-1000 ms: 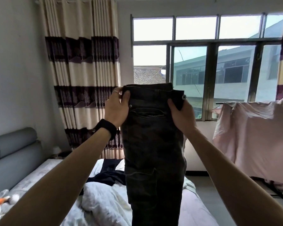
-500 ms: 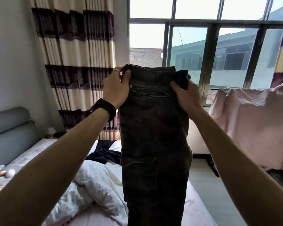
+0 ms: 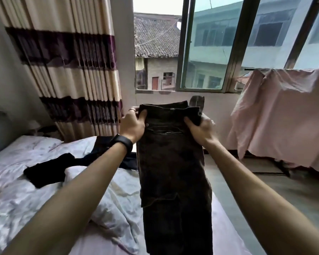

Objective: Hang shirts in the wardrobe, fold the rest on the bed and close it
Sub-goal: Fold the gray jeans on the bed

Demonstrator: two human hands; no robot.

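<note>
Head view: left grip [image 3: 132,126] and right grip [image 3: 201,129] each clamp one waistband corner of the trousers [image 3: 173,172], which hang vertically, legs together, over the right edge of the bed [image 3: 35,208].

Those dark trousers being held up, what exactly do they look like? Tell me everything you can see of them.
The dark trousers look like heavy, denim-like cloth in a brownish black. They are folded lengthwise and hang upright with the waistband on top. A metal button shows at one corner, a slit pocket below, and a patch pocket lower down. The left hand and right hand grip the waistband corners above the bed. The hems are out of view.
</note>
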